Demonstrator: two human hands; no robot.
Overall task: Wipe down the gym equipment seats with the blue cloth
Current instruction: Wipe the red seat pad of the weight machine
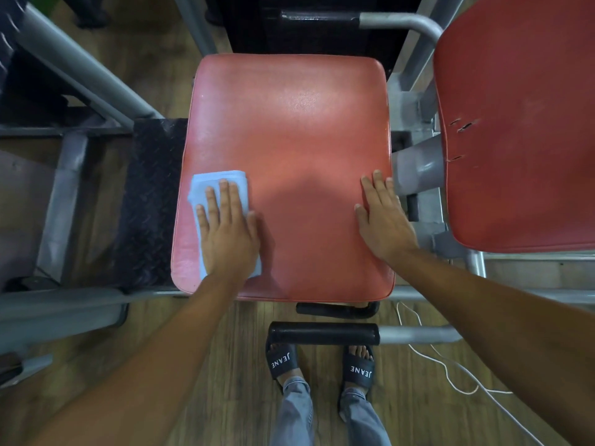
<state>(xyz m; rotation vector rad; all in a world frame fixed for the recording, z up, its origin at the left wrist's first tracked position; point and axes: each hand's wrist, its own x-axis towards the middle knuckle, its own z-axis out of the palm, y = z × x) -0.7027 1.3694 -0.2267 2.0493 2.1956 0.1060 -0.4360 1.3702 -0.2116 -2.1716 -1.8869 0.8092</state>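
A worn red padded seat (289,130) fills the middle of the view. A folded light blue cloth (206,185) lies on its near left corner. My left hand (227,230) presses flat on the cloth, fingers spread and pointing away from me, covering most of it. My right hand (384,217) rests flat and bare on the seat's right edge, holding nothing. A second red pad (521,123) with small tears stands at the right, higher than the seat.
Grey metal frame tubes (83,72) run along the left and right. A black tread plate (151,194) sits left of the seat. A black foam roller bar (325,333) crosses just in front of my sandalled feet. A white cord (450,371) trails on the wooden floor at right.
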